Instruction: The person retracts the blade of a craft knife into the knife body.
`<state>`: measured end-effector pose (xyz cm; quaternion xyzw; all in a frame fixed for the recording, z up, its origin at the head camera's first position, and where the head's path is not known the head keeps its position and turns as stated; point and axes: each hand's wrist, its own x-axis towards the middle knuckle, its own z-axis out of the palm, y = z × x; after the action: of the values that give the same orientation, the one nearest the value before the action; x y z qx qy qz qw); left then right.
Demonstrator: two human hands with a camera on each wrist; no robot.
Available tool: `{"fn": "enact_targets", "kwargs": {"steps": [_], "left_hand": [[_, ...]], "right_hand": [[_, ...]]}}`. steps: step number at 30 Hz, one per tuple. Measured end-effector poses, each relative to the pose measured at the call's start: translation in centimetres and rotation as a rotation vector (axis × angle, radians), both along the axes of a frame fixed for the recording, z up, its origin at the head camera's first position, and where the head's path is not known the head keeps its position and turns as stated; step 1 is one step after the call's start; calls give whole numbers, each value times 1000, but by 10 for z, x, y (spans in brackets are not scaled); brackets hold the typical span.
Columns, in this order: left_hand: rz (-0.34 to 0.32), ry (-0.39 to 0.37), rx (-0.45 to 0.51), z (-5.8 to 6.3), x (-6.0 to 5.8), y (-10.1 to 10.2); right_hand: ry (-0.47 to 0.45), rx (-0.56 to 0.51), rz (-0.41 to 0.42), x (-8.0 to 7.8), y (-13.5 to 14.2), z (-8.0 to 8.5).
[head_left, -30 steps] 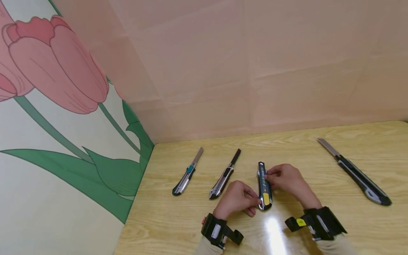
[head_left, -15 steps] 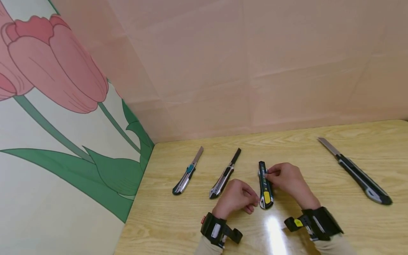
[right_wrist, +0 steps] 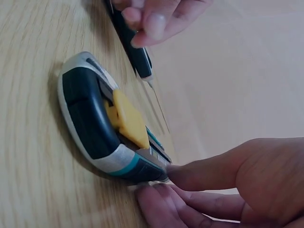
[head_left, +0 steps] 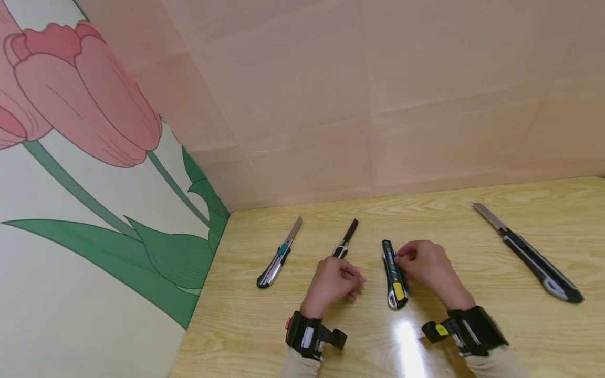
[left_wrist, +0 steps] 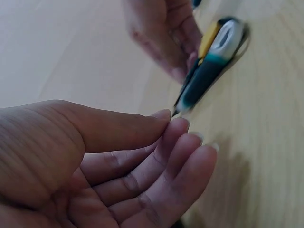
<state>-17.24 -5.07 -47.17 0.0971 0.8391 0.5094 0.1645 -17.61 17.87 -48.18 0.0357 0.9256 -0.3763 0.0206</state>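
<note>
– Yellow-tabbed cutter (head_left: 394,274)?
– On the worktop (head_left: 496,283), in from its back edge. Right hand (head_left: 427,265) pinched its side; left hand (head_left: 331,283) empty, loose.
– Handling?
– Looked light, stiff; best held mid-handle.

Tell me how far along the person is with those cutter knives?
Looks done: the teal-slider cutter and the black-bladed cutter lie side by side, slanting alike. In hand: the right hand pinches the yellow-slider cutter; the left hand holds nothing. Maybe left: the big cutter, which lies off to the right, apart from the others.
</note>
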Motion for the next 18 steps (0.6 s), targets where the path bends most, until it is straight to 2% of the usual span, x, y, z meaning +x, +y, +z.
{"fn": "enact_targets", "kwargs": {"steps": [5, 9, 13, 18], "left_hand": [[72, 144, -118, 11, -7, -22], [150, 221, -175, 15, -12, -36], [179, 230, -219, 14, -16, -44], [155, 186, -287, 6, -17, -48]], "right_hand": [[106, 37, -27, -1, -8, 11], [164, 24, -17, 0, -16, 23], [206, -4, 3, 1, -24, 33], [209, -14, 15, -3, -39, 34]]}}
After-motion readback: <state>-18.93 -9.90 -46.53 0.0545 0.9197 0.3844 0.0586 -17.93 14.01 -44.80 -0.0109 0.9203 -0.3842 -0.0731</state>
